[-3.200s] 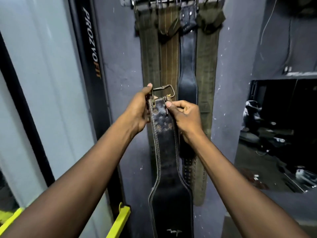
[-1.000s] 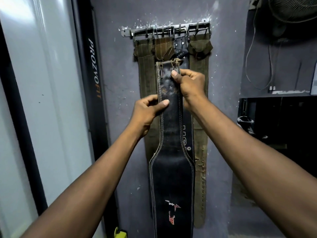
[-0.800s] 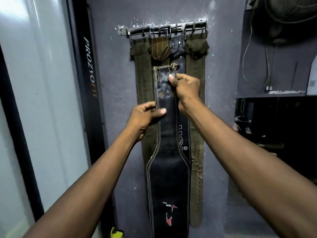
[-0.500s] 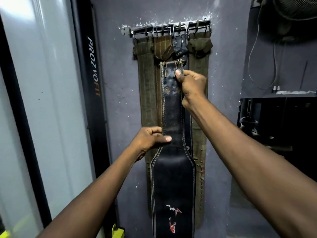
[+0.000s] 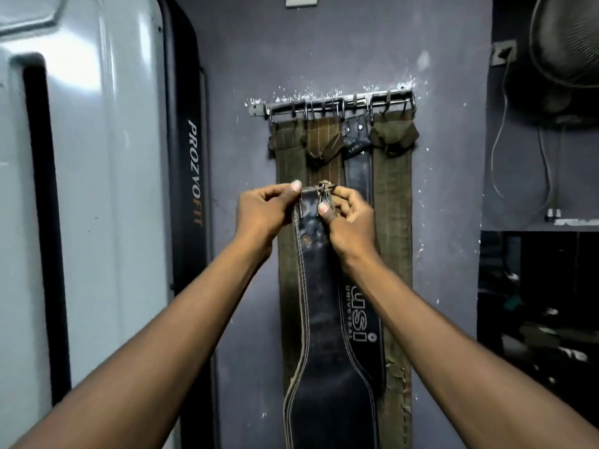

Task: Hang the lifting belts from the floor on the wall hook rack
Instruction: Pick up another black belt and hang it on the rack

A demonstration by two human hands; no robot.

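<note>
I hold a black leather lifting belt (image 5: 324,319) upright in front of the wall, its metal buckle (image 5: 319,192) at the top. My left hand (image 5: 264,215) pinches the buckle's left end. My right hand (image 5: 348,218) grips the buckle's right side, thumb on the leather. The buckle sits well below the metal wall hook rack (image 5: 334,105). On the rack hang three olive canvas belts (image 5: 393,205) and a black belt (image 5: 358,170) with white lettering.
A grey machine panel with a black upright (image 5: 188,157) marked PROZVOFIT stands to the left of the wall. A fan (image 5: 567,43) and loose cables (image 5: 499,150) are at the upper right, above a dark opening (image 5: 538,319).
My left hand has left the belt's middle and come up to the buckle's left end. The buckle now sits lower relative to the rack, and the view has tilted up.
</note>
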